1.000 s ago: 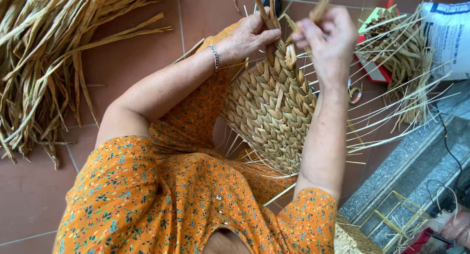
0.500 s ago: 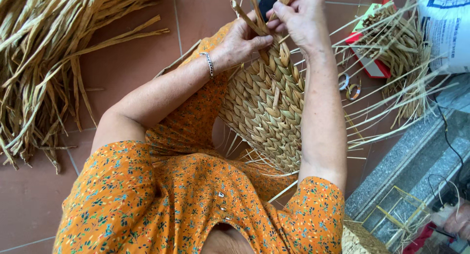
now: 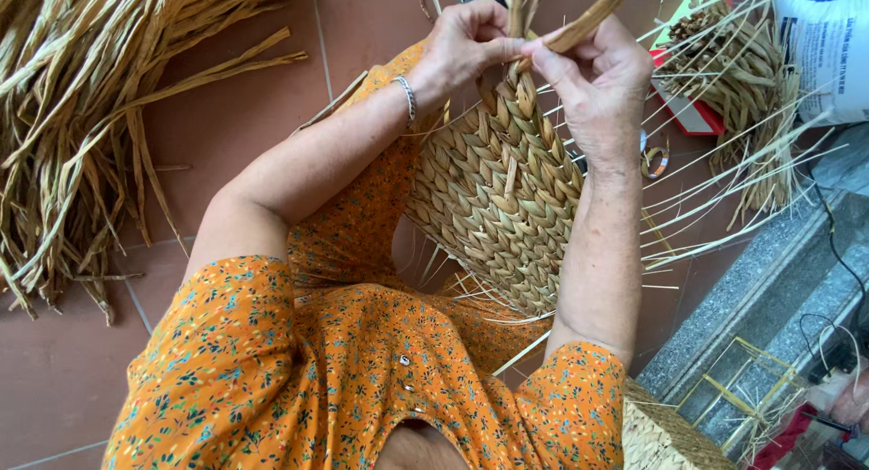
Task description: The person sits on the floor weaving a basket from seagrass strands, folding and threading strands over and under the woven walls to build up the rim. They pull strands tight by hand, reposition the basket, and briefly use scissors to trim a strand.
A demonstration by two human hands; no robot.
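Two hands (image 3: 534,58), one half-woven basket (image 3: 498,189), one heap of dried straw (image 3: 81,117), one white sack (image 3: 828,44).

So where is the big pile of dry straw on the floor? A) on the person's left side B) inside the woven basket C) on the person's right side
A: the pile of dry straw lies on the red floor tiles beyond the left arm, away from the woven basket that both hands work on.
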